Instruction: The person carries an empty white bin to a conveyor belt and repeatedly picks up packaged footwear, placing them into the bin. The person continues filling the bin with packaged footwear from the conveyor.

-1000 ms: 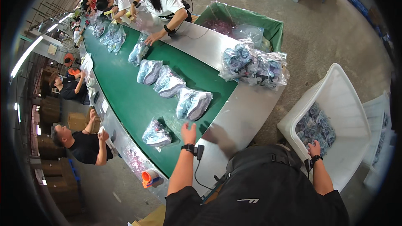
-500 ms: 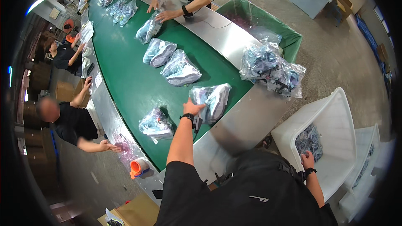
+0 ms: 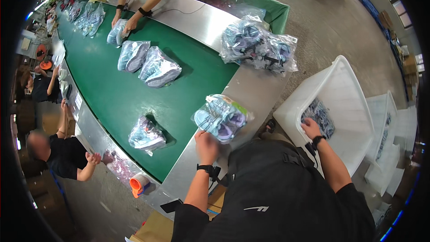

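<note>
My left hand (image 3: 207, 148) is closed on the near edge of a clear plastic bag holding a pair of light blue and purple shoes (image 3: 221, 117). The bagged pair is over the conveyor's metal end, its openings facing up. My right hand (image 3: 311, 128) has its fingers curled at the rim of a large white bin (image 3: 347, 121), apparently gripping it. Grey-blue bagged items (image 3: 319, 115) lie inside that bin. On the green belt (image 3: 107, 71) are another bagged pair (image 3: 147, 133) near the end and two more, one (image 3: 159, 68) beside the other (image 3: 133, 56).
Several bagged shoes (image 3: 257, 45) are piled on the metal edge beside a green-lined container (image 3: 273, 15). Across the belt, a co-worker's hands (image 3: 125, 27) touch another bagged pair. A person in black (image 3: 67, 157) stands at the left by an orange-rimmed cup (image 3: 138, 185).
My left hand has drawn the bagged pair off the belt toward me and turned it so the openings show. My right hand stays at the bin. The whole view has shifted.
</note>
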A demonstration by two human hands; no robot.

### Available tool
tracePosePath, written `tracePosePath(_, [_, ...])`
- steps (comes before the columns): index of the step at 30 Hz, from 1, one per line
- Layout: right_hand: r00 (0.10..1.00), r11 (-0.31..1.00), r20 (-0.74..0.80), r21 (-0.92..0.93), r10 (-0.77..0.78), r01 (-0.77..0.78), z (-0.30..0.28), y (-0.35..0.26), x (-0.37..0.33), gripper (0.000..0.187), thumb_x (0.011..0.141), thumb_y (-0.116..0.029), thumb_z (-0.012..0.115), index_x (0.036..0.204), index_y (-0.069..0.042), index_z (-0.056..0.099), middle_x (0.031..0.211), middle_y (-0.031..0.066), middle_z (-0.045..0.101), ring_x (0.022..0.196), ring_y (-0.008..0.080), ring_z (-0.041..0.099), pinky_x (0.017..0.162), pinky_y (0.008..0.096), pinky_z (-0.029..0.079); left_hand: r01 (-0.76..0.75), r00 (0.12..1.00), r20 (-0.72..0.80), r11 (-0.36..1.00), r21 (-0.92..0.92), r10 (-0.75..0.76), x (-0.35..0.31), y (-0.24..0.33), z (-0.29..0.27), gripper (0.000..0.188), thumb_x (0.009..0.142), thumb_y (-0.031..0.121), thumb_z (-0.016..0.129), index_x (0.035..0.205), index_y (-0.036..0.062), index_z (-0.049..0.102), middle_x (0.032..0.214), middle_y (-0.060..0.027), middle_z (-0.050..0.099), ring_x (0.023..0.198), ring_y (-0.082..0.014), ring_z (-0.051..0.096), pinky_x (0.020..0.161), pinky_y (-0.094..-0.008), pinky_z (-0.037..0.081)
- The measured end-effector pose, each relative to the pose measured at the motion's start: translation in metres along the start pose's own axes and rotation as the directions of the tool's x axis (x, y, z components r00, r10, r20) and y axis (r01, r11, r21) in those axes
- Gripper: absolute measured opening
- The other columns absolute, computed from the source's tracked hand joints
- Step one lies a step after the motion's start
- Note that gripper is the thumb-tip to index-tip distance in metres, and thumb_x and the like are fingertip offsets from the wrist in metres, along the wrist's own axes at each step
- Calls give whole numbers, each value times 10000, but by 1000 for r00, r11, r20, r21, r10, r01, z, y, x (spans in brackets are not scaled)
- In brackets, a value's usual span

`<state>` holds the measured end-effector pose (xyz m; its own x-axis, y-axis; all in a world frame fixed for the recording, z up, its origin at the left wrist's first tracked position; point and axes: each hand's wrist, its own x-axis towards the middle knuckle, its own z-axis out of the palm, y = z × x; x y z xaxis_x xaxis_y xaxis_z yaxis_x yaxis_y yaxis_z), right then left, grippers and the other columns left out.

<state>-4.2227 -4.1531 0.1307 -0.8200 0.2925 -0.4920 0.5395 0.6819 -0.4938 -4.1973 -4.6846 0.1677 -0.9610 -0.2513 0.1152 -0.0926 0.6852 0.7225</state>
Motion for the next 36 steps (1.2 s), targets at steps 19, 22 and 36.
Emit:
tracePosePath(19, [709, 894, 583, 69, -397, 443, 119, -285, -28, 724, 865, -403, 695, 1400, 32, 474, 1283, 260, 571, 1174, 366, 577, 996, 428, 466, 669, 102, -320, 303, -678, -942, 26, -130, -134, 1070, 792, 399, 826, 1570, 104, 153, 1550, -226, 278, 1286, -402, 483, 918, -581, 502])
tracePosePath(22, [760, 889, 525, -13, -383, 457, 127, -282, -36, 721, 858, -403, 692, 1393, 30, 474, 1310, 268, 556, 1215, 387, 552, 1028, 437, 446, 642, 125, -121, 173, -747, -985, 46, -153, -138, 1149, 777, 408, 836, 1582, 135, 63, 1574, -189, 260, 1265, -412, 499, 858, -647, 504])
tracePosePath(36, [849, 932, 453, -94, -272, 349, 117, -266, -28, 616, 811, -296, 666, 1340, -5, 543, 1240, 243, 622, 1140, 387, 602, 973, 441, 478, -14, 567, 252, -315, -949, -784, 29, -96, -97, 409, 915, 310, 653, 1219, 52, 562, 1121, -118, 648, 938, -291, 646, 773, -399, 574])
